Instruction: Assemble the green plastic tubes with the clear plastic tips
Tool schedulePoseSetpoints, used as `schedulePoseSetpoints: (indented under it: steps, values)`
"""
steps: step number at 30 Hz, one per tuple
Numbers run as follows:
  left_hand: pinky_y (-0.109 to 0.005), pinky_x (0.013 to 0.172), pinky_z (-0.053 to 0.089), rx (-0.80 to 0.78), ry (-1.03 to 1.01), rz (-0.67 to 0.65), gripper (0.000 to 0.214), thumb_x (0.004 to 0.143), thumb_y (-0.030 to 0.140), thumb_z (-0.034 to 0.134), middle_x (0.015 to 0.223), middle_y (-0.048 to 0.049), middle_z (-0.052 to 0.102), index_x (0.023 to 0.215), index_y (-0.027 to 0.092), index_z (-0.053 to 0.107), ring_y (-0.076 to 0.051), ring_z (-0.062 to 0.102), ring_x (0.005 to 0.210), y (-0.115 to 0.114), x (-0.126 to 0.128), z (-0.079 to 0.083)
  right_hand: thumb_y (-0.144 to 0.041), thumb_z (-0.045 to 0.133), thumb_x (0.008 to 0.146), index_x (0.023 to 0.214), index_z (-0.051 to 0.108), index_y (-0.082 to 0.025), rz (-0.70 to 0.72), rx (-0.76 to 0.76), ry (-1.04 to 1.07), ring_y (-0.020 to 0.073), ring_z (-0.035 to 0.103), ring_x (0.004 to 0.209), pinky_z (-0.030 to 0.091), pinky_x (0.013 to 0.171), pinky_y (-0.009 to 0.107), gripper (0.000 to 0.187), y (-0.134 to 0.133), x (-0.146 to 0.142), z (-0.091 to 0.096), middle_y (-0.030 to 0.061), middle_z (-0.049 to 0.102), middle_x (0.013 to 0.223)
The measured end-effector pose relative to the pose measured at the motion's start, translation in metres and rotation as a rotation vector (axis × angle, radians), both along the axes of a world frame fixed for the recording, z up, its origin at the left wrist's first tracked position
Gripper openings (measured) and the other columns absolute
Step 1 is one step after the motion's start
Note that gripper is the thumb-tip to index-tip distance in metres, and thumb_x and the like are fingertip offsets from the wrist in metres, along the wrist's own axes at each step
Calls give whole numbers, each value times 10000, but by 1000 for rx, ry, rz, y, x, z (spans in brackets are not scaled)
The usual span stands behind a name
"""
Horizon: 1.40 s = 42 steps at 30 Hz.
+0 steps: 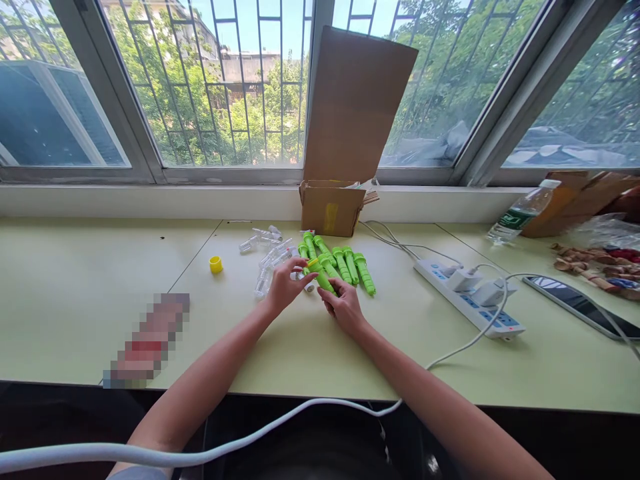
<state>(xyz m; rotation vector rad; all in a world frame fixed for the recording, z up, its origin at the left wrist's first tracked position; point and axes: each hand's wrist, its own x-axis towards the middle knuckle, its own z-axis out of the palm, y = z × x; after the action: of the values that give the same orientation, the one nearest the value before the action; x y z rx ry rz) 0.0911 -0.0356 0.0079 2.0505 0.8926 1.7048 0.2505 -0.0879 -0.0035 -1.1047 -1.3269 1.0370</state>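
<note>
My left hand (286,283) and my right hand (344,307) meet over the pale green table (90,293), both pinched on one bright green ribbed plastic piece (324,277) with a yellowish cap at its left end. A row of several more green pieces (350,265) lies just beyond my hands. Several clear plastic tubes (267,257) lie to the left of them, close to my left hand. A small yellow cap (216,265) sits alone further left.
An open cardboard box (333,207) stands by the window sill behind the green pieces. A white power strip (467,297) with plugs and cables lies to the right, then a phone (583,305), a water bottle (523,212) and wooden bits (587,267). A white cable (280,423) crosses the table's front edge.
</note>
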Motion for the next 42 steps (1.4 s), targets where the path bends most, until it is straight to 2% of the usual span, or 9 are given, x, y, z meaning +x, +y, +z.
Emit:
schedulePoseSetpoints:
  steps: [15,35,42]
  values:
    - [-315,694,629,-40,-9,-20,300,740,425,722,912,-43,693,886,181,626,-137,691,704,2,-1,-1,-490,671,722,723,580,-185,65,-52,27,86,375,372,249,345,242,318,-2,-1,7,-26,521,539]
    - [-296,689,629,-68,-30,-54,291,752,402,717,918,-39,676,909,175,625,-125,682,717,2,0,-1,-463,644,765,696,545,-183,144,-73,90,73,387,341,224,301,210,305,-2,1,7,-23,557,542]
    - [-345,771,624,-70,-51,-107,329,724,381,746,973,-60,687,942,170,619,-177,695,874,3,0,-2,-459,628,778,765,569,-176,189,-91,125,79,397,324,219,290,203,289,1,2,4,-17,569,522]
